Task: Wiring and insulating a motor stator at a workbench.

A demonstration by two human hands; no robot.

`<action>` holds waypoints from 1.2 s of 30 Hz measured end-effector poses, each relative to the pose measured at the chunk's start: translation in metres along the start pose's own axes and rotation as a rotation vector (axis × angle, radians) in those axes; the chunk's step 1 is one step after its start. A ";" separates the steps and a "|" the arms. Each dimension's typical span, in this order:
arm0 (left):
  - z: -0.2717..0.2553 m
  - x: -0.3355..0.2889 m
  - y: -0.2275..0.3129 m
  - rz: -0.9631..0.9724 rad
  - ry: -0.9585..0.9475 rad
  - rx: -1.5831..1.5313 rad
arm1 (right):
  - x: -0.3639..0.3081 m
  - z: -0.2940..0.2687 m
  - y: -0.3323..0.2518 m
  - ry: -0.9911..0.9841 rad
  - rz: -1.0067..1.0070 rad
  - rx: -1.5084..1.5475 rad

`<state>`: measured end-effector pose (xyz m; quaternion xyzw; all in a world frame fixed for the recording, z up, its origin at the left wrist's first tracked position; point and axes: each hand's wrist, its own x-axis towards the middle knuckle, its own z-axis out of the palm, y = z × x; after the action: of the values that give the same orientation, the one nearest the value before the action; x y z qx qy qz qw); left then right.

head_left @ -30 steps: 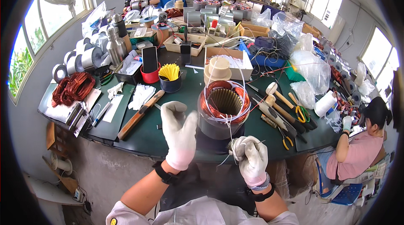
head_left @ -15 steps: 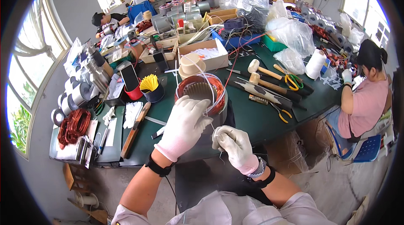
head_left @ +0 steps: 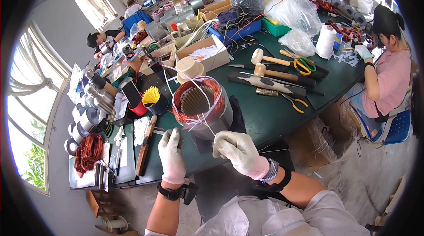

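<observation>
A motor stator (head_left: 225,114), a grey cylinder with copper windings (head_left: 178,101) around its top, stands near the table's front edge. White cord (head_left: 206,121) laces its rim, and a strand runs down from it into my right hand (head_left: 240,153). That gloved hand is closed around the cord just in front of the stator; a loose tail (head_left: 274,150) trails to the right. My left hand (head_left: 172,155), also in a white glove, is raised to the left of the stator, fingers curled together. Whatever it may hold is too small to make out.
Left of the stator are a wooden-handled blade (head_left: 145,147), a cup of yellow strips (head_left: 152,99) and copper coils (head_left: 89,152). Mallets (head_left: 269,58), pliers (head_left: 295,102) and scissors (head_left: 304,64) lie to the right. A co-worker (head_left: 383,68) sits at the right table side.
My left hand has come off the stator's rim and moved down and left. My right hand keeps the cord and has shifted slightly. The view has tilted, and the stator's windings now show more fully.
</observation>
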<state>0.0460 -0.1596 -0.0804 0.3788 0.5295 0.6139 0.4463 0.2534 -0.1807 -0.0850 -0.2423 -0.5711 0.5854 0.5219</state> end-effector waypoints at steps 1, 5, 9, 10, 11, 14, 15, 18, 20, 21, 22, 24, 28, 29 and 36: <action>-0.002 -0.013 0.006 -0.012 -0.037 0.145 | 0.001 0.001 -0.001 -0.010 -0.043 0.011; 0.009 -0.040 0.048 1.327 -0.252 0.944 | -0.001 0.003 -0.004 0.031 -0.057 -0.059; 0.046 0.009 0.056 1.083 -0.467 1.102 | -0.006 0.004 0.004 -0.005 -0.018 0.007; 0.048 0.021 0.058 0.880 -0.600 1.108 | -0.006 0.004 0.007 0.040 -0.040 0.017; 0.047 0.025 0.056 0.773 -0.584 1.112 | -0.003 0.003 0.008 0.023 -0.105 -0.107; 0.044 0.032 0.050 0.828 -0.575 1.096 | -0.001 0.003 -0.002 -0.032 -0.209 -0.339; 0.041 0.033 0.050 0.887 -0.574 1.087 | -0.002 0.006 -0.010 -0.027 -0.363 -0.634; 0.032 0.040 0.050 0.853 -0.603 1.141 | -0.017 0.003 -0.041 -0.038 -0.616 -1.160; 0.027 0.045 0.045 0.936 -0.620 1.101 | -0.030 -0.009 -0.054 -0.089 -0.641 -0.984; 0.024 0.046 0.040 0.939 -0.584 1.031 | -0.034 -0.024 -0.058 -0.277 -0.327 -0.987; 0.021 0.046 0.035 0.933 -0.544 0.960 | -0.031 -0.029 -0.049 -0.047 -0.341 -1.030; 0.018 0.052 0.028 1.060 -0.559 0.966 | -0.009 -0.040 -0.021 0.217 -0.121 -0.848; 0.015 0.061 0.015 1.331 -0.541 0.949 | -0.012 -0.040 0.010 0.295 -0.194 -0.735; 0.016 0.063 0.013 1.334 -0.543 0.919 | -0.009 -0.037 0.015 0.267 -0.234 -0.795; 0.022 0.060 0.024 1.215 -0.591 0.854 | 0.023 -0.020 0.013 0.157 -0.486 -1.297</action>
<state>0.0444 -0.0964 -0.0536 0.8864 0.2797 0.3679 -0.0279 0.2586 -0.1495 -0.0941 -0.4119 -0.8042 -0.0266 0.4276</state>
